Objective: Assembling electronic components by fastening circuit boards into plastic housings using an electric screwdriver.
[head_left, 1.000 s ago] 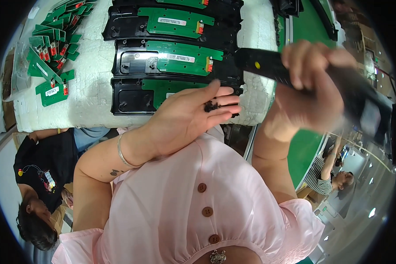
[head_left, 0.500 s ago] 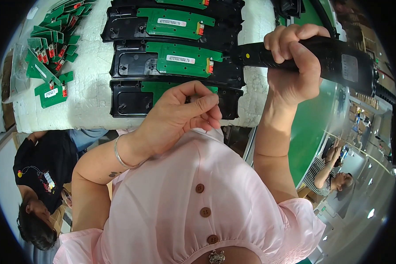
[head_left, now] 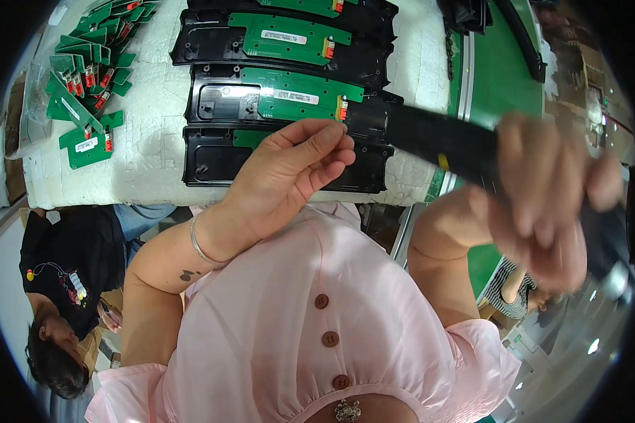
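My right hand (head_left: pixel 543 197), smeared by motion, grips a black electric screwdriver (head_left: pixel 458 151) whose narrower end points left toward the row of black plastic housings (head_left: pixel 226 104). A green circuit board (head_left: pixel 296 99) with a white label and a red-and-white connector lies in the second housing from the near side. Over the nearest housing, my left hand (head_left: pixel 282 169) is closed in a pinch with its fingers curled. Whatever may be between those fingertips cannot be made out. The left hand partly covers another green board in that nearest housing. The screwdriver's tip is hard to distinguish against the black plastic.
White foam (head_left: pixel 152 134) supports the housings. A heap of green boards (head_left: pixel 85 77) with red connectors lies at the far left. Beyond the foam's right side is a green surface (head_left: pixel 497 77) with black parts (head_left: pixel 466 14). A person (head_left: pixel 70 261) is at left, another (head_left: pixel 509 285) at right.
My right hand has swung down and to the right with the screwdriver, drawing it back from the housings. The left fingertips have closed together and shifted slightly upward.
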Motion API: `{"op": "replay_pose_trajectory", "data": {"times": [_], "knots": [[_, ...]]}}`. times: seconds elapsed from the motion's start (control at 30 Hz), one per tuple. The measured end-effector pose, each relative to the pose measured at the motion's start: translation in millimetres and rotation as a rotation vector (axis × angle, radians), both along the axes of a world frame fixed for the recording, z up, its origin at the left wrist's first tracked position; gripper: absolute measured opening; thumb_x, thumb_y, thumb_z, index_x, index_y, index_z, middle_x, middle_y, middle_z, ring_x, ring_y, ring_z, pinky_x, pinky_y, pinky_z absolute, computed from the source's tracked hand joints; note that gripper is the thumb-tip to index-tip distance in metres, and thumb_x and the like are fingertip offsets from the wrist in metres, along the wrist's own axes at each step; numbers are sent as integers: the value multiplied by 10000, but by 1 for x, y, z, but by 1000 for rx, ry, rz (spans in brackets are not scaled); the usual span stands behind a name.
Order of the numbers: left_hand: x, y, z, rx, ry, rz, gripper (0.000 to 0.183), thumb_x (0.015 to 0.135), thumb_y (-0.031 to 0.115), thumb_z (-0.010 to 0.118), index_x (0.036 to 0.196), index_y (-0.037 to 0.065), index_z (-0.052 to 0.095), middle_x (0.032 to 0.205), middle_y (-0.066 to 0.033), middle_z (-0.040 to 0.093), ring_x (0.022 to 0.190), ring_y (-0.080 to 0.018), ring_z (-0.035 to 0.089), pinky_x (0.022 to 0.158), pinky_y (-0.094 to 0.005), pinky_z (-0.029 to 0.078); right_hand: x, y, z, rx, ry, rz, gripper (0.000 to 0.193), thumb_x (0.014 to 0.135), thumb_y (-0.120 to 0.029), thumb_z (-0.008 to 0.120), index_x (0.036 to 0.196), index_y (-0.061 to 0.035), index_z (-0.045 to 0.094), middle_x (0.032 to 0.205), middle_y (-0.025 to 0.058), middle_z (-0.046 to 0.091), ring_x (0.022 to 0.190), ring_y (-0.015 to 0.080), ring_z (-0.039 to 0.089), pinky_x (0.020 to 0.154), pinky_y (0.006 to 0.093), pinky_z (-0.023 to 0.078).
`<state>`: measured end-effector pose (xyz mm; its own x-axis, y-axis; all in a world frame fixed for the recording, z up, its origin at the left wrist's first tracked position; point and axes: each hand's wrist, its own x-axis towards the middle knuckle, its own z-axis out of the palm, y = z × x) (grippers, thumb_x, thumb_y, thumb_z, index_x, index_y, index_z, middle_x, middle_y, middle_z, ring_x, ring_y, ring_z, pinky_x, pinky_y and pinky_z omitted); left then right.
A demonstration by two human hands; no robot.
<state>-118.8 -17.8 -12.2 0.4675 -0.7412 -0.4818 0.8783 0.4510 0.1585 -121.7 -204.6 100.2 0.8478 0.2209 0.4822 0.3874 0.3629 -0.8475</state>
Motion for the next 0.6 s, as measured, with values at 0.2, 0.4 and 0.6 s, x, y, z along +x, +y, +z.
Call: {"op": "replay_pose_trajectory", "data": {"times": [0.2, 0.4, 0.6], "knots": [[3, 1, 0, -150, 13, 13, 167, 828, 160, 550, 945, 42, 574, 839, -44, 592, 776, -116, 580, 672, -195, 486, -29, 2, 4, 149, -19, 20, 351, 593, 29, 641, 806, -97, 391, 595, -60, 504, 507, 21, 474, 550, 100, 363], [0, 5, 1, -99, 10, 18, 261, 822, 268, 558, 943, 37, 563, 869, -49, 582, 814, -133, 566, 721, -227, 471, -2, 53, -19, 277, -238, -221, 342, 591, 1, 634, 807, -89, 383, 575, -64, 511, 462, 5, 456, 481, 124, 352], [-6, 13, 8, -18, 22, -34, 370, 910, 221, 374, 1154, -53, 418, 1149, -174, 470, 1073, -234, 469, 937, -291, 373, 38, 51, -42, 57, 19, -239, 337, 644, -40, 399, 979, -24, 434, 584, 20, 364, 503, 127, 355, 557, 307, 330]]}}
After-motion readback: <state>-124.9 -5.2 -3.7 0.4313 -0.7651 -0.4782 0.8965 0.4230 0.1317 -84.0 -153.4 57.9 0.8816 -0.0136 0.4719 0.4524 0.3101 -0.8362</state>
